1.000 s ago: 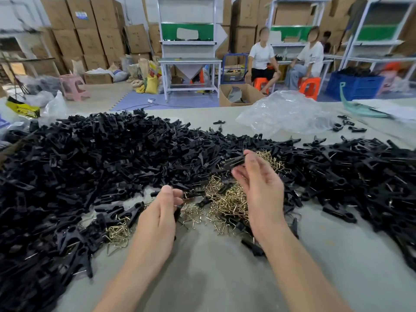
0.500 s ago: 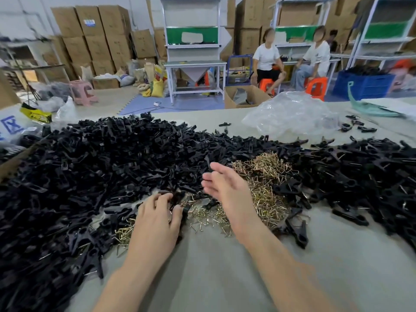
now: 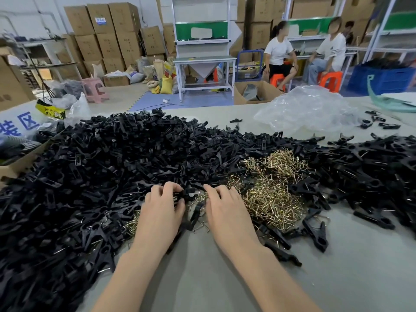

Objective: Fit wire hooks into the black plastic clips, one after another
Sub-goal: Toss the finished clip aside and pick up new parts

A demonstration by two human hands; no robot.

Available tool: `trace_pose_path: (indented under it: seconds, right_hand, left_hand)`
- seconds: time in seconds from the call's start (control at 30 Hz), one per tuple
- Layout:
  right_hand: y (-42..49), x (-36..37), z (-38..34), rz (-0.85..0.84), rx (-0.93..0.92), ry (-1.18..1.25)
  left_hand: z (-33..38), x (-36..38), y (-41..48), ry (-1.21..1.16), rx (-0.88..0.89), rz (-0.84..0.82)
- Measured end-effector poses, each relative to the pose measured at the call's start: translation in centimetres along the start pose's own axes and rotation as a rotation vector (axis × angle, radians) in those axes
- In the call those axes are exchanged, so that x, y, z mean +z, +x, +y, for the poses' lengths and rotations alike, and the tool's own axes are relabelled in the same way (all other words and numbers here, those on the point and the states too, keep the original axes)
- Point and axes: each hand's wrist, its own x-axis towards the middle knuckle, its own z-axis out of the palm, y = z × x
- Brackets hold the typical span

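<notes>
Left hand (image 3: 161,209) pinches a clip (image 3: 185,195). Right hand (image 3: 225,208), fingers curled, touches hooks (image 3: 270,199) beside it; grip can't be told. Both over table (image 3: 202,278).

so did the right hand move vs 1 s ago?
Yes. The right hand came down off the brass hook pile and left, toward the left hand, meeting it at a black clip.
</notes>
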Motion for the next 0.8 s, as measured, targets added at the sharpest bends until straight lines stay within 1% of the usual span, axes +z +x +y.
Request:
trace_pose_path:
  seconds: [0.13, 0.23, 0.37, 0.47, 0.53, 0.63, 0.7, 0.77, 0.8]
  right_hand:
    - [-0.3, -0.6, 0.5, -0.088, -0.032, 0.061]
    - [-0.5, -1.0, 0.6, -0.116, -0.056, 0.043]
    - [-0.5, -0.8, 0.7, -0.07, -0.066, 0.058]
    - [-0.4, -1.0, 0.6, 0.037, -0.061, 0.168]
    - [-0.3, -1.3, 0.4, 0.124, -0.04, 0.315]
    - [-0.4, -1.6, 0.5, 0.195, 0.031, 0.559]
    - [-0.5, -1.8, 0.7, 0.182, 0.096, 0.7]
    - [-0.5, -2.1, 0.8, 0.127, 0.183, 0.871]
    - [-0.5, -2.2, 0.8, 0.097, 0.206, 0.916]
  left_hand:
    - [0.0, -0.1, -0.1, -0.013, 0.022, 0.005]
    - [-0.1, -0.2, 0.0, 0.015, 0.036, -0.019]
    - [-0.1, -0.4, -0.1, 0.073, 0.048, -0.037]
    - [0.2, -0.8, -0.3, 0.074, 0.066, 0.028]
    - [0.5, -1.2, -0.4, 0.004, 0.076, 0.093]
    - [1.4, -1.6, -1.1, -0.245, 0.079, 0.129]
    - [2.3, -1.7, -1.9, -0.409, 0.067, 0.137]
    - [3.1, -1.7, -2.5, -0.519, 0.055, 0.127]
    - [3.4, -1.7, -2.7, -0.558, 0.05, 0.114]
